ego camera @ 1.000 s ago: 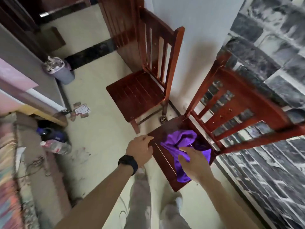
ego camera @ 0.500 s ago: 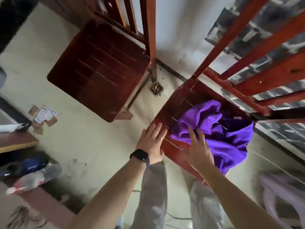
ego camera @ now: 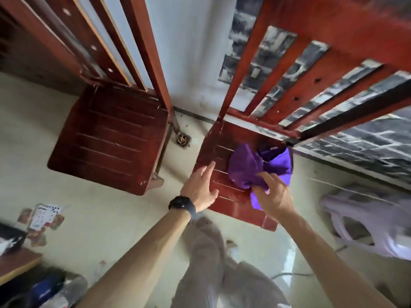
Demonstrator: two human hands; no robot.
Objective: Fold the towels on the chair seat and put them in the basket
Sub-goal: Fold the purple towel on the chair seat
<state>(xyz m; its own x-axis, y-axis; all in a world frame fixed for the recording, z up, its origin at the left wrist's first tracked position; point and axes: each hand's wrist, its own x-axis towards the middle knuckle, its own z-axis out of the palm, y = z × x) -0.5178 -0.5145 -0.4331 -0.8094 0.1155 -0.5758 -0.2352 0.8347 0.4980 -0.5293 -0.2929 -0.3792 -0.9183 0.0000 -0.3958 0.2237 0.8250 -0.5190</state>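
My right grip, flat before, now pinches the purple towel; my left grip now lies farther onto the chair seat.

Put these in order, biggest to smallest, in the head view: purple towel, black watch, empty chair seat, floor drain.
1. empty chair seat
2. purple towel
3. black watch
4. floor drain; the watch sits nearer the camera, so this is unsure
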